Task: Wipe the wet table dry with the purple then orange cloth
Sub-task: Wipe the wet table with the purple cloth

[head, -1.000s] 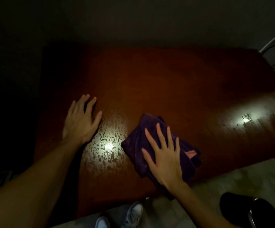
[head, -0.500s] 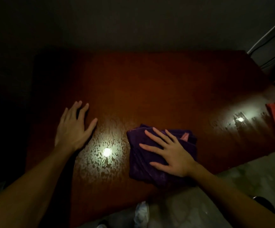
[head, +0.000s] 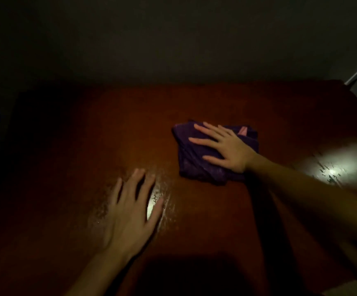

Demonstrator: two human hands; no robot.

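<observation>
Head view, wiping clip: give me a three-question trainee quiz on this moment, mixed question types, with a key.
1. True or false: the right hand lies flat with straight fingers on the folded purple cloth.
2. Multiple choice: the left hand is (a) gripping the cloth, (b) spread over the reddish-brown wooden table with nothing in it, (c) out of view.
3. Fill in: bright glare with droplets shows beside the left hand and toward the table's ____ edge.

Key: 1 true. 2 b. 3 right: the glare patch sits beyond the right forearm.
</observation>
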